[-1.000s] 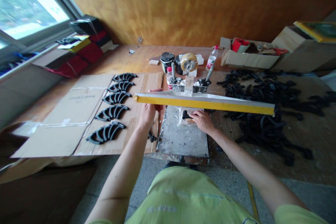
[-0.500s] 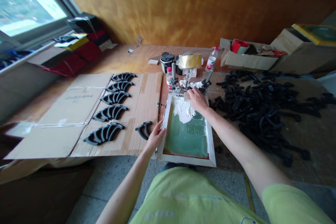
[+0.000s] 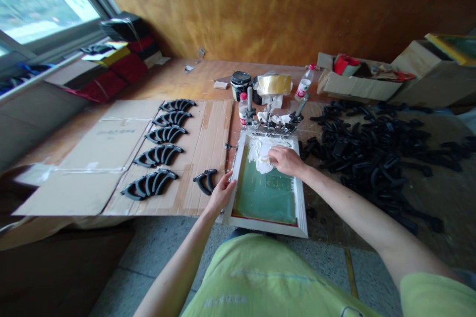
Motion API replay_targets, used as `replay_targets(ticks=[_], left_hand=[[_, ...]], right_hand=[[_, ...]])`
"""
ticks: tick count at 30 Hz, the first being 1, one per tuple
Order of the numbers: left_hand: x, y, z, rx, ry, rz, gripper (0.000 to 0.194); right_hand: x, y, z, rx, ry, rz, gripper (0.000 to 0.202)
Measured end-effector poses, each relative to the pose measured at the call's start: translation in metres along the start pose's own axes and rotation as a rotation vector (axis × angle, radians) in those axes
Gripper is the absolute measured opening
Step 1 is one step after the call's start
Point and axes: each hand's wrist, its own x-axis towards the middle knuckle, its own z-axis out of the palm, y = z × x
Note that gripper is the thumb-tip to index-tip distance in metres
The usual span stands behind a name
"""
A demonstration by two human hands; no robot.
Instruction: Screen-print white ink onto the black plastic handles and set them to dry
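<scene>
A screen-printing frame [image 3: 302,208] with a pale border and a green mesh [image 3: 264,198] lies in front of me, its far end at a metal clamp [image 3: 273,128]. My left hand [image 3: 223,189] is closed on the frame's left edge. White paste [image 3: 255,151] covers part of the mesh's far half. My right hand [image 3: 285,159] is over the paste, its fingers pinched on a small pale squeegee [image 3: 265,159], mostly hidden by the fingers. Curved black plastic parts [image 3: 205,181] lie on cardboard just left of my left hand.
Several rows of curved black parts [image 3: 150,184] sit on the cardboard sheet [image 3: 92,158]. To the right spreads a heap of black parts [image 3: 364,138]. Behind the clamp stand a black tub [image 3: 240,86], a tape roll [image 3: 274,84] and bottles [image 3: 305,83]. An open carton [image 3: 359,84] is at the back right.
My right hand has moved from the frame's far end toward me, drawing the squeegee over the white paste. My left hand stays at the frame's left edge. The view has shifted slightly.
</scene>
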Motion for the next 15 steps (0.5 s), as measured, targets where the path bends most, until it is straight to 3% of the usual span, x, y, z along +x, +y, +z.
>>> replay_targets(ticks=[2, 6, 8, 12, 15], left_hand=[[-0.003, 0.006, 0.001, -0.025, -0.014, -0.008, 0.068], [-0.007, 0.016, 0.003, -0.058, -0.045, -0.033, 0.073], [-0.010, 0.024, 0.002, -0.062, -0.050, -0.046, 0.075], [-0.021, 0.056, -0.006, -0.062, -0.059, -0.038, 0.073], [-0.028, 0.094, -0.011, -0.086, -0.074, -0.019, 0.061]], right_hand=[[-0.003, 0.000, 0.009, -0.023, 0.065, 0.034, 0.019], [-0.009, 0.000, 0.017, 0.041, 0.049, -0.010, 0.016], [0.004, 0.004, 0.010, 0.074, 0.084, 0.075, 0.017], [0.050, 0.031, -0.017, 0.053, 0.190, 0.295, 0.054], [0.052, 0.068, -0.037, 0.032, 0.308, 0.430, 0.052]])
